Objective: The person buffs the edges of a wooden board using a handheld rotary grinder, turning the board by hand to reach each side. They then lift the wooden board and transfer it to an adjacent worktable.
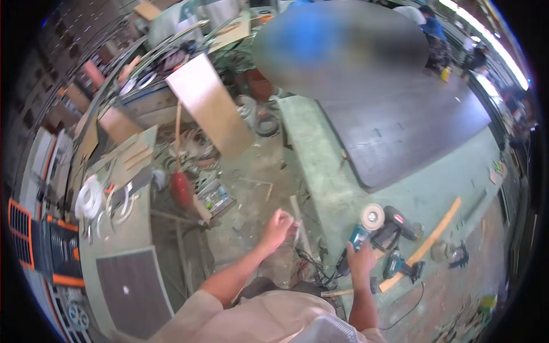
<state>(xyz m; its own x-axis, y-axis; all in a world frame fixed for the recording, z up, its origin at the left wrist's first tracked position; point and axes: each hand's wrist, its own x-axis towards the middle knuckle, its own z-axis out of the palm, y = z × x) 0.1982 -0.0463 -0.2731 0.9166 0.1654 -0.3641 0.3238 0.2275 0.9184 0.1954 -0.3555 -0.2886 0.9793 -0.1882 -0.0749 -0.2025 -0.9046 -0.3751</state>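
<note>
My right hand [361, 260] is wrapped round the body of a teal and black angle grinder [358, 239], which lies on the green workbench [320, 166]. Its pale round disc [372, 216] points away from me. Over the floor beside the bench, my left hand [278, 230] is raised with its fingers curled together; whether anything is in them I cannot make out. Close to the right hand are a teal cordless drill [397, 266], a black power tool [398, 224] and a curved wooden strip [426, 246].
A large dark panel [400, 137] covers the bench's far part. Cables [311, 266] hang at the near bench edge. To the left stand a table [131, 228] with a dark board [131, 288] and white coiled banding [90, 197]. A leaning board [209, 106] stands ahead. People work at far right.
</note>
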